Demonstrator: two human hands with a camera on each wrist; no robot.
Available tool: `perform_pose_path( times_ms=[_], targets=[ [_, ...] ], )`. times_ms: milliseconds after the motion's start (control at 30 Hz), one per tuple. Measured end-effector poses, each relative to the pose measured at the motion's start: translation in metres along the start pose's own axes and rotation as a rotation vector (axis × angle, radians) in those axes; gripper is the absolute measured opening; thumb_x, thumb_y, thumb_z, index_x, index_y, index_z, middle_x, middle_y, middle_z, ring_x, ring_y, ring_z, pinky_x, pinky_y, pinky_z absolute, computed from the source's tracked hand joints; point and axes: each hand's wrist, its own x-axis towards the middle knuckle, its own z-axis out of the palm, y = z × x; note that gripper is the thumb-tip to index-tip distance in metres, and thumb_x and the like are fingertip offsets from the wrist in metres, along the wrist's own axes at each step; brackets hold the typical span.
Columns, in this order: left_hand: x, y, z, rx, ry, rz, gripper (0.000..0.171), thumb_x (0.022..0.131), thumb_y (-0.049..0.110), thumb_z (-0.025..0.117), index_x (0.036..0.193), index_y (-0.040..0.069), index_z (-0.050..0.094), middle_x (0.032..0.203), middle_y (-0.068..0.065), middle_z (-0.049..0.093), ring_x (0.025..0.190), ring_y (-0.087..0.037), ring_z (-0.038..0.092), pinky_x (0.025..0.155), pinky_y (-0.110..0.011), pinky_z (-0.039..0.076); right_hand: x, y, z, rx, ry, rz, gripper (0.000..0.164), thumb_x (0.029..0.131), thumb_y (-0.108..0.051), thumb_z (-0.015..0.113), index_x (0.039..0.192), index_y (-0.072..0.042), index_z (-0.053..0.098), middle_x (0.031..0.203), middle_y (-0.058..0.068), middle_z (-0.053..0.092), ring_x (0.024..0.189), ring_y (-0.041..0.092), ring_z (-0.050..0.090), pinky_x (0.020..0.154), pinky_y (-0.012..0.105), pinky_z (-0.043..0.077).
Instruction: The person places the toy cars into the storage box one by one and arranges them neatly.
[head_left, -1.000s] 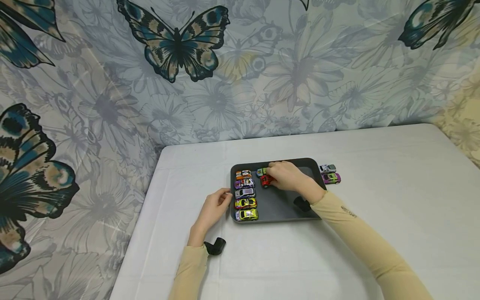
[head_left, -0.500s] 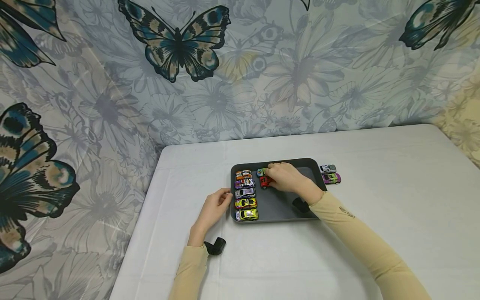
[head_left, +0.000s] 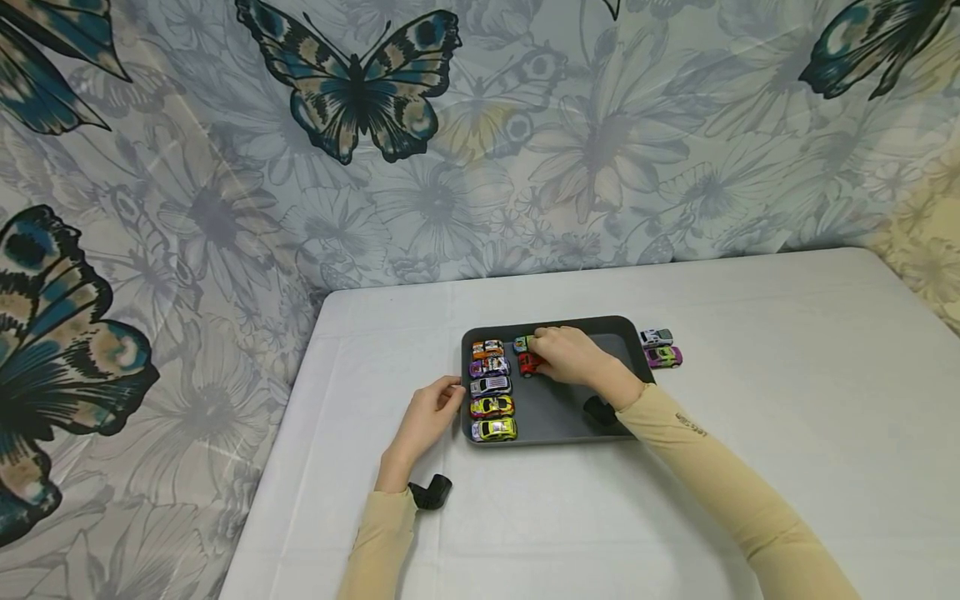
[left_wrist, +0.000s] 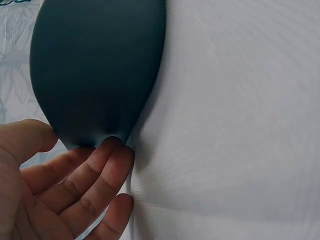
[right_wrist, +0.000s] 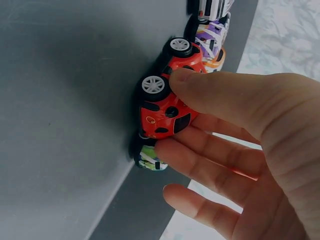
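Observation:
My right hand [head_left: 573, 354] is over the dark grey tray [head_left: 562, 429] and pinches a red toy car [right_wrist: 170, 107] between thumb and fingers. In the right wrist view the car's white-spoked wheels face the camera. Right beside it is a green toy car [head_left: 522, 343], partly covered by the fingers. At the tray's left edge my left hand [head_left: 427, 421] holds the rim, with the thumb on one side and fingertips against the outer wall, as the left wrist view [left_wrist: 95, 90] of the tray shows.
Along the tray's left side several toy cars form a column, from an orange car [head_left: 487, 349] down to a lime car [head_left: 493, 430]. Outside the right edge, a silver-green car [head_left: 656, 337] and a purple-green car [head_left: 663, 357] stand on the white-covered table [head_left: 787, 375].
The red car has shifted slightly left, lining up below the green car, with my right hand following it. My left hand stays at the tray's edge.

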Motion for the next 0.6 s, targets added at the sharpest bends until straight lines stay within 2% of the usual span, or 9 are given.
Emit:
perform_pose_path(
  times_ms=[600],
  targets=[
    [-0.0004,0.0019,-0.0006,-0.009,-0.001,-0.016,0.031,0.096,0.022,0.052,0.117,0.000,0.060,0.089,-0.005,0.066,0.077,-0.012,0.061,0.072,-0.029,0.050,-0.0008,-0.0008,-0.0005,-0.015,0.008,0.008,0.016,0.076,-0.017,0.076,0.078,-0.010,0.063,0.071,0.002,0.051,0.061,0.016,0.051,0.053,0.032,0.041]
  ],
)
